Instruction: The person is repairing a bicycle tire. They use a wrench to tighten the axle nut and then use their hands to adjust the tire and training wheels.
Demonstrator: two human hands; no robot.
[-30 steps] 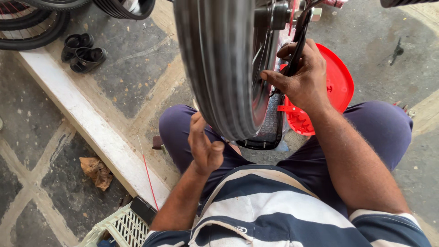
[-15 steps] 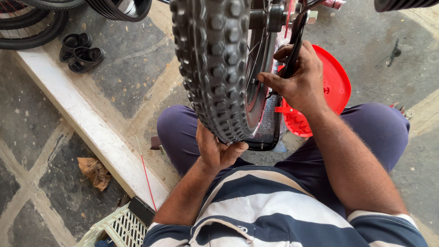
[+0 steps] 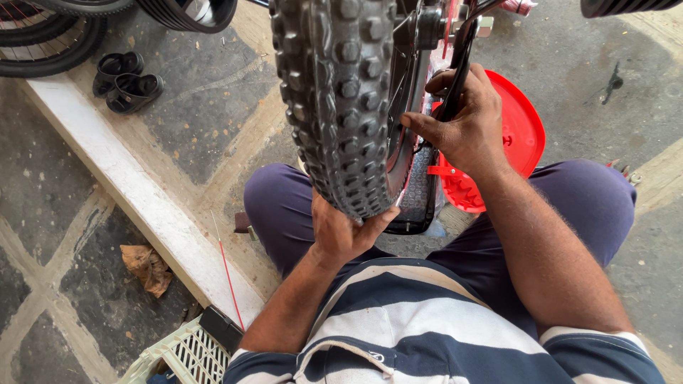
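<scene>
From the head view, we are sitting with a small bicycle's knobby tyre hanging upright between our knees, its lowest tread resting against our left hand, whose fingers are cupping the tyre from below in a loose, half-closed grip around the rubber rather than clamping it. Our right hand is wrapping tightly around the black frame stay beside the hub, thumb pointing toward the rim. Just behind that hand a red plastic disc guard is sitting close to the spokes. We are judging that the wheel could spin or swing while our left fingers are lying under the tread, pinching them against the black mudguard piece just beside it. Our right thumb is also sitting near the spokes, so any sudden turn could catch it. If the right grip is slackening on the stay, the bicycle could be tipping onto our lap. A pair of black sandals and a dry leaf are lying well apart on the stone floor.
</scene>
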